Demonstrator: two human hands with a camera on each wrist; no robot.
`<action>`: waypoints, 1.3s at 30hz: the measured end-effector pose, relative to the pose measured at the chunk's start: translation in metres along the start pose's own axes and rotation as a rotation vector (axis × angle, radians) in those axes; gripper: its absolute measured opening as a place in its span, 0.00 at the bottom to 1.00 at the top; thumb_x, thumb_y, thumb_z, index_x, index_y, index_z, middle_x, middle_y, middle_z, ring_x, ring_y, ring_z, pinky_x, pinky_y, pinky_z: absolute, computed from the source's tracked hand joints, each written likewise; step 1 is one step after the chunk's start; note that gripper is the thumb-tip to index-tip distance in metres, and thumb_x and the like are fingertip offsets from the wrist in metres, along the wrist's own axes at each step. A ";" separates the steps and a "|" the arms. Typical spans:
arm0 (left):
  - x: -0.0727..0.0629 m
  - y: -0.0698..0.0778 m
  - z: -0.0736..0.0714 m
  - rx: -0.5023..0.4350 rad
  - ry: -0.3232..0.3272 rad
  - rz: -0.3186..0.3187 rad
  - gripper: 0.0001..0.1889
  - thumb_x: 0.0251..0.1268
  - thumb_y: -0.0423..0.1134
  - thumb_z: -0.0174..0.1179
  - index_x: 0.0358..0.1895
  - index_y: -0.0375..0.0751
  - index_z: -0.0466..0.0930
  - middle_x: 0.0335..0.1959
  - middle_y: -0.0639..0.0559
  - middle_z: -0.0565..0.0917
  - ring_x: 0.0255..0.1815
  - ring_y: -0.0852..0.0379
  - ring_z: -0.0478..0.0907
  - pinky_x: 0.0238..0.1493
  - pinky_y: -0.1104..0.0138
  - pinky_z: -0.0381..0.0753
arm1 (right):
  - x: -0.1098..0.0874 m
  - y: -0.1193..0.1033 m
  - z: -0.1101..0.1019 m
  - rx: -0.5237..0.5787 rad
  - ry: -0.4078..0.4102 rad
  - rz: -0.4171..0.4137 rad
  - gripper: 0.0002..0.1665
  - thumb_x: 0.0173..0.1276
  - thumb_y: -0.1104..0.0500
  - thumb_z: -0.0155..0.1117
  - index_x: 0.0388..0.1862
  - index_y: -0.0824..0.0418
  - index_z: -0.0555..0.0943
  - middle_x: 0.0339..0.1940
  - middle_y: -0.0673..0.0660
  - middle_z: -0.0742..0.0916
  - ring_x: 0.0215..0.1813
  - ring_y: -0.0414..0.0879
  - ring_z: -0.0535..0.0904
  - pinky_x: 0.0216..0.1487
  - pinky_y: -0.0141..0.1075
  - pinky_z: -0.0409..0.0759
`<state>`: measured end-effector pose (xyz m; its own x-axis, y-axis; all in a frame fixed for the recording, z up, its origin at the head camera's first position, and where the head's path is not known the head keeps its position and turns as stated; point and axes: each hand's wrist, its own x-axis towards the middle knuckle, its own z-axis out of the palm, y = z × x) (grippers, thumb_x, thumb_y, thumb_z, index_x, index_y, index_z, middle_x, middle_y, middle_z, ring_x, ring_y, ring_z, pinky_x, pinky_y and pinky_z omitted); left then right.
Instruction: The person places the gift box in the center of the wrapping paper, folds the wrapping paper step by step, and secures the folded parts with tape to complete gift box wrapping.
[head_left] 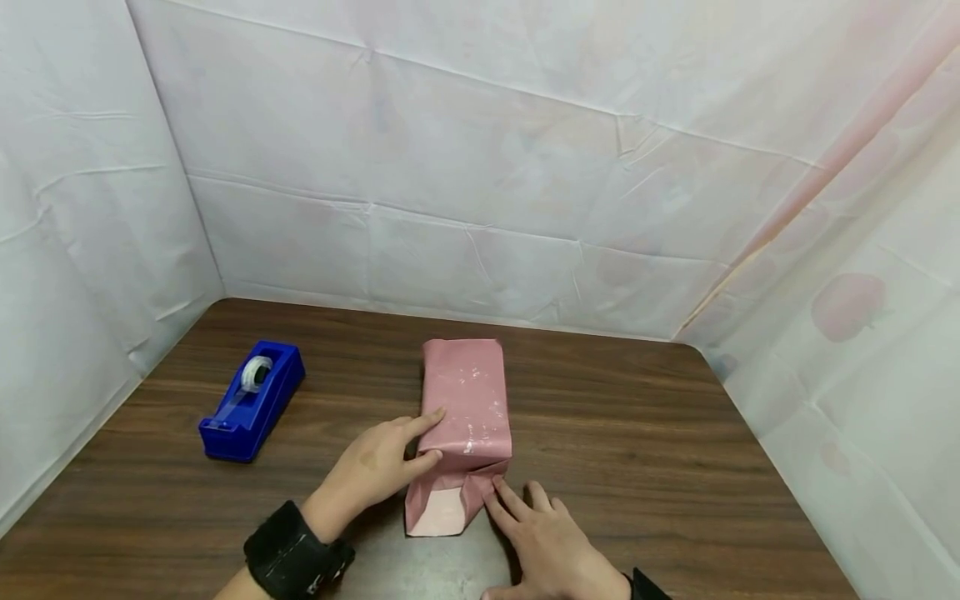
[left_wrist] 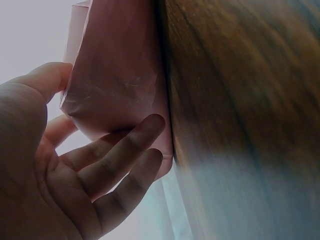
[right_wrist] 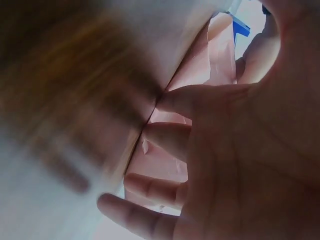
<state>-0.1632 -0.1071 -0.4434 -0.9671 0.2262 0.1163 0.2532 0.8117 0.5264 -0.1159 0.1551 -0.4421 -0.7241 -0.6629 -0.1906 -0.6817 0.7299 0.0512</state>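
Observation:
A box-shaped parcel in pink wrapping paper point(head_left: 468, 392) lies on the table, its near end folded into a flap with a pale inner side point(head_left: 441, 512). My left hand point(head_left: 378, 462) rests against the parcel's left side, with thumb and index finger over its top edge. In the left wrist view the other fingers point(left_wrist: 122, 155) lie loosely along the pink side. My right hand point(head_left: 551, 533) touches the folded paper at the near right corner with outstretched fingers. The right wrist view shows those fingers point(right_wrist: 167, 140) against the paper low down, close to the tabletop.
A blue tape dispenser point(head_left: 258, 400) with a roll of clear tape point(head_left: 255, 373) stands at the left of the brown wooden table point(head_left: 637, 433). White cloth point(head_left: 465, 167) hangs behind the table and along both sides. Each wrist wears a black band point(head_left: 292, 550).

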 end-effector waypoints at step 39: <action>0.001 0.001 -0.003 -0.014 -0.036 -0.031 0.30 0.63 0.55 0.62 0.69 0.68 0.67 0.59 0.53 0.80 0.56 0.55 0.79 0.48 0.57 0.79 | 0.011 0.003 -0.006 0.055 0.171 -0.300 0.34 0.61 0.37 0.64 0.65 0.45 0.75 0.53 0.49 0.77 0.52 0.41 0.77 0.46 0.43 0.76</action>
<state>-0.1638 -0.1071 -0.4403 -0.9730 0.2203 0.0692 0.2221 0.8110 0.5412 -0.1265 0.1491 -0.4381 -0.5022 -0.8645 -0.0224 -0.8637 0.5027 -0.0363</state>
